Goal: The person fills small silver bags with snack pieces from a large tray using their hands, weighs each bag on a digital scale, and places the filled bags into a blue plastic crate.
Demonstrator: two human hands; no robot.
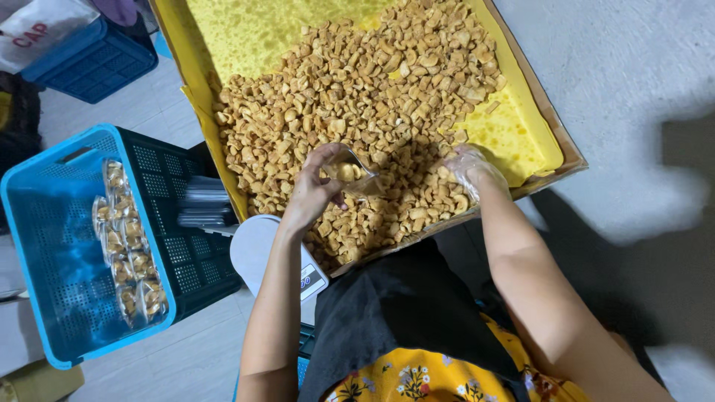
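A large heap of golden cashew nuts (357, 97) lies on yellow paper in a shallow cardboard tray (562, 141). My left hand (313, 190) holds a small clear plastic packet (350, 173) open over the near part of the heap, with a few nuts inside it. My right hand (473, 167), in a thin clear plastic glove, rests on the nuts at the tray's near right side, fingers curled into the heap.
A blue plastic crate (45, 246) at the left holds several filled clear packets of nuts (126, 246). A black crate (186, 246) with a stack of empty packets stands beside it. A white scale (257, 249) sits below my left hand. Another blue crate (89, 63) is at top left.
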